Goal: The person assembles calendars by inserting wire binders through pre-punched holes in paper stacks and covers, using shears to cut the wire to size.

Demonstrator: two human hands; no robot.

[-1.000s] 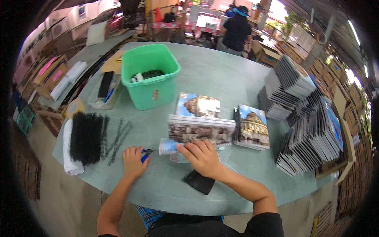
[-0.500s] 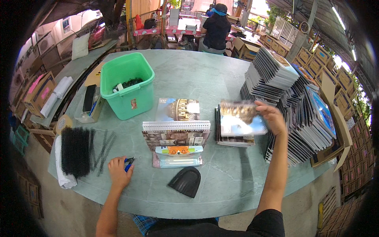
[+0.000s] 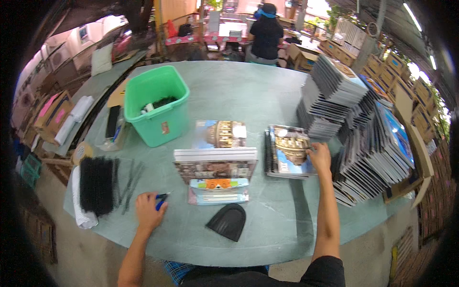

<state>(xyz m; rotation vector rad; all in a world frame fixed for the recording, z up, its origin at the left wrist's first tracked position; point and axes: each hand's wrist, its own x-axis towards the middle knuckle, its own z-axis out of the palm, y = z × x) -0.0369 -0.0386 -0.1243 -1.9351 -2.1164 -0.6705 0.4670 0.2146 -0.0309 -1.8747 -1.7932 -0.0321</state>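
My left hand (image 3: pixel 150 212) rests on the table, closed round a pair of blue-handled pliers (image 3: pixel 161 203), tips pointing right. My right hand (image 3: pixel 321 158) pinches the right edge of a spiral-bound notebook (image 3: pixel 291 147) with a domed building on its cover. That notebook lies on a short pile, black coil toward the left. Between my hands, a block of notebooks (image 3: pixel 215 166) stands propped with white page edges up. In front of it sits a light-blue pack with an orange fox face (image 3: pixel 220 183). Nearer me lies a black rounded wedge-like piece (image 3: pixel 228 223).
At left are a bundle of black plastic coils (image 3: pixel 99 185) and a green bin (image 3: pixel 157 125) with dark coil pieces inside. Another cover (image 3: pixel 221 134) lies behind the propped block. Tall stacks of bound notebooks (image 3: pixel 334 103) fill the right side. A person (image 3: pixel 266 38) sits beyond the table.
My right hand has lowered the notebook from the air onto the short pile, still holding its edge. The left hand keeps the pliers in nearly the same spot; the whole view has shifted slightly.
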